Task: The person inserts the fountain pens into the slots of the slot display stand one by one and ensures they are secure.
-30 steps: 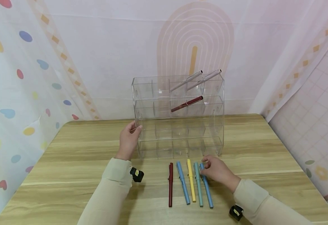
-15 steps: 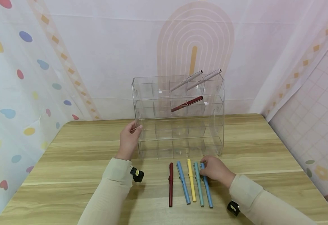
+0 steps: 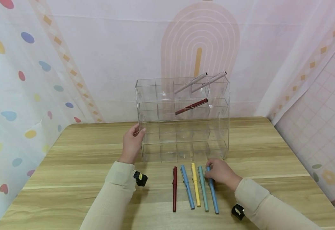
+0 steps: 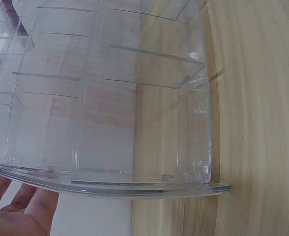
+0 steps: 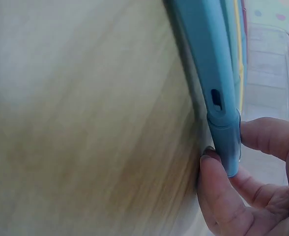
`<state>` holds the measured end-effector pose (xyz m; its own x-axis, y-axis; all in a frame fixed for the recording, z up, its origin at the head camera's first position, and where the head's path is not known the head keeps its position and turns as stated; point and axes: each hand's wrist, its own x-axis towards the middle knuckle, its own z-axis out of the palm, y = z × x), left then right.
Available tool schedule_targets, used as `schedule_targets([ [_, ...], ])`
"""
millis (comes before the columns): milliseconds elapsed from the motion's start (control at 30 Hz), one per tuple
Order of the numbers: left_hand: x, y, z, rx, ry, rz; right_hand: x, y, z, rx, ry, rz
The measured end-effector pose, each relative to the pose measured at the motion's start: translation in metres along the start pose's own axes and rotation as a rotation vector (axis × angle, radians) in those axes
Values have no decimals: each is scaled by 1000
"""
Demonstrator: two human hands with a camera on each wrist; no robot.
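Observation:
A clear acrylic rack (image 3: 184, 135) with tiers of compartments stands upright on the table. My left hand (image 3: 131, 143) grips its left side panel, the thumb in front and fingers behind; the left wrist view shows the panel (image 4: 110, 189) between them. At the rack's front right, my right hand (image 3: 220, 171) pinches the capped end of the rightmost blue pen (image 3: 214, 199), seen close in the right wrist view as a blue pen (image 5: 208, 59) between thumb and fingers. Left of it lie a green pen (image 3: 204, 195), a yellow pen (image 3: 196, 188), another blue pen (image 3: 188, 190) and a dark red pen (image 3: 174, 191).
Two whitish pens, a left one (image 3: 194, 80) and a right one (image 3: 213, 80), lean in the rack's top tier. A dark red pen (image 3: 191, 106) leans in the tier below. The wooden table (image 3: 70, 172) meets a patterned curtain (image 3: 113, 64) behind.
My right hand has moved slightly left and closed its thumb and fingers on the rightmost blue pen, whose lower end has shifted a little right. My left hand stays on the rack.

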<state>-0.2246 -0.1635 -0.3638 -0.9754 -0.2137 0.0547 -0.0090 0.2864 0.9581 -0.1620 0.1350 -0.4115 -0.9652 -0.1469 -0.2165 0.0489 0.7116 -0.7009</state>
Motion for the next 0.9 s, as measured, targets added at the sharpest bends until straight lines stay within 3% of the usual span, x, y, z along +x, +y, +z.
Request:
schedule_targets([
  [500,1,-1,-2,-19,-34,-28,-2,0,-23,235,-25,-10],
  [900,0,-1,-2,-7,-37,-19,-10,-11,-57,378,42,-38],
])
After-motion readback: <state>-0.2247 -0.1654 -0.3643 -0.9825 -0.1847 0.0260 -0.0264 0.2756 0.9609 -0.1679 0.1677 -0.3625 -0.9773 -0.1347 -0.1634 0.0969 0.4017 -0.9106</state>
